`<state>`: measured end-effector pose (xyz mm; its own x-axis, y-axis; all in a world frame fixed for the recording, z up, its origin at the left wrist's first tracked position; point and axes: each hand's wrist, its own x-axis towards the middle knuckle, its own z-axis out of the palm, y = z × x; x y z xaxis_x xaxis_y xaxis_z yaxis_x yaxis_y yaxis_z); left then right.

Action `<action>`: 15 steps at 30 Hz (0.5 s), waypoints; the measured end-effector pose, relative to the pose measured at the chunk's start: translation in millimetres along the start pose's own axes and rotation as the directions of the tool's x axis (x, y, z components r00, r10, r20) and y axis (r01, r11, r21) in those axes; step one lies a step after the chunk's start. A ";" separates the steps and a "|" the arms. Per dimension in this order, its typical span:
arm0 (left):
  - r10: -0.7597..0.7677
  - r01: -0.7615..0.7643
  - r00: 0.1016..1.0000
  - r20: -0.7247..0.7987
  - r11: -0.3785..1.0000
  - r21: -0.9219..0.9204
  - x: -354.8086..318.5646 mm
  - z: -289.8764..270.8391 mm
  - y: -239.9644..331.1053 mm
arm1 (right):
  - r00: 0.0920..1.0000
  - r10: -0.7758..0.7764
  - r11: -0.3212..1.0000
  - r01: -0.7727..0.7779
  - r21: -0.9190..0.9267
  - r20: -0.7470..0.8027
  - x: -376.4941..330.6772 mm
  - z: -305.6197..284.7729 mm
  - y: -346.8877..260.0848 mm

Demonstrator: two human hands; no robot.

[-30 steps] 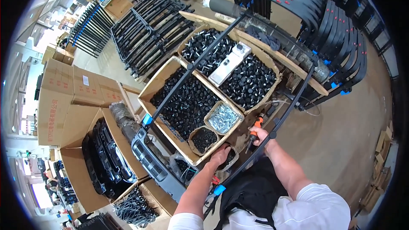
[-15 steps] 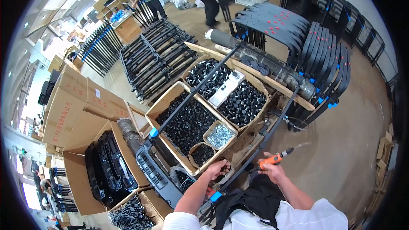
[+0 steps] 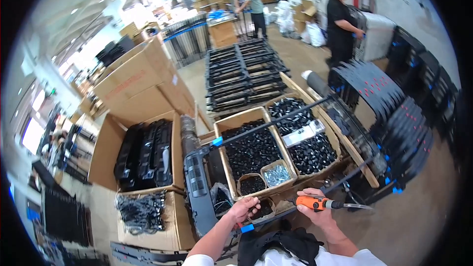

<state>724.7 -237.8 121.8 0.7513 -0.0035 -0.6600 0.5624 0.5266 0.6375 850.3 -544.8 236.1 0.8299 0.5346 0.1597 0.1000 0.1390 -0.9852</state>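
Reaching into the small tub point(image 3: 264, 208), the left hand point(image 3: 245, 208) curls loosely, fingers half open over black parts. Right hand point(image 3: 315, 206) grips the orange driver point(image 3: 320, 203) firmly; better keep its tip pointing away while picking.

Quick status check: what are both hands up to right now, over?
Right hand gripping orange-handled screwdriver. Left hand reaching into small round cardboard tub of black parts. Long black metal bar lies across the cardboard boxes ahead.

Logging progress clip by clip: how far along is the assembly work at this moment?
Done: a black frame with blue end caps lies across the parts boxes, and more finished-looking frames are stacked on the floor. In hand: the right hand holds an orange power screwdriver, while the left hand reaches into a small cup of black parts. Left: no part is at the driver's tip yet.
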 end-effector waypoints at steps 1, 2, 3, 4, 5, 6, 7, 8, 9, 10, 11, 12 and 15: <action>0.043 -0.045 0.999 -0.022 0.996 -0.082 -6.6 3.1 1.6 | 1.000 0.003 0.997 -0.005 0.076 0.020 7.3 5.3 6.4; 0.085 -0.091 0.995 -0.047 0.982 -0.163 -12.7 6.7 2.9 | 0.998 -0.004 0.997 -0.001 0.079 0.062 13.1 9.3 8.1; 0.120 -0.138 0.989 -0.092 0.964 -0.229 -16.5 11.9 1.4 | 0.995 -0.015 0.995 0.006 0.102 0.094 19.5 15.3 7.6; 0.145 -0.172 0.982 -0.122 0.951 -0.255 -21.1 18.1 -0.3 | 0.991 -0.024 0.992 0.008 0.124 0.129 26.2 20.2 7.4; 0.184 -0.231 0.970 -0.162 0.906 -0.355 -25.1 25.1 -2.3 | 0.977 -0.099 0.990 0.078 0.117 0.188 33.9 24.1 12.4; 0.218 -0.289 0.954 -0.204 0.846 -0.447 -27.6 31.6 -5.3 | 0.967 -0.103 0.989 0.075 0.124 0.234 39.0 29.2 12.0; 0.245 -0.332 0.941 -0.232 0.793 -0.510 -28.3 38.6 -7.9 | 0.964 -0.076 0.986 0.035 0.160 0.254 43.2 35.4 11.3; 0.267 -0.362 0.932 -0.246 0.726 -0.584 -26.7 41.6 -13.8 | 0.960 -0.048 0.981 -0.007 0.195 0.275 46.7 39.9 10.5; 0.288 -0.403 0.915 -0.282 0.678 -0.614 -25.7 46.4 -17.9 | 0.945 -0.087 0.982 0.028 0.186 0.316 52.1 43.2 12.8; 0.305 -0.440 0.898 -0.317 0.629 -0.640 -23.7 51.6 -20.8 | 0.931 -0.087 0.982 0.020 0.188 0.354 56.0 46.2 11.9; 0.334 -0.478 0.878 -0.343 0.571 -0.667 -17.9 50.5 -27.4 | 0.927 -0.095 0.980 0.024 0.196 0.363 59.3 53.0 8.5; 0.328 -0.497 0.867 -0.375 0.526 -0.690 -19.1 59.5 -23.8 | 0.929 -0.099 0.979 0.028 0.200 0.357 61.7 57.4 6.3; 0.337 -0.547 0.837 -0.432 0.461 -0.699 -18.4 64.5 -26.3 | 0.912 -0.056 0.982 -0.023 0.186 0.406 69.6 68.3 -2.2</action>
<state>718.3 -306.4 142.8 0.6686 0.5417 -0.5094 -0.3925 0.8390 0.3769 870.3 -451.0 253.5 0.5288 0.8182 0.2257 -0.0226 0.2794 -0.9599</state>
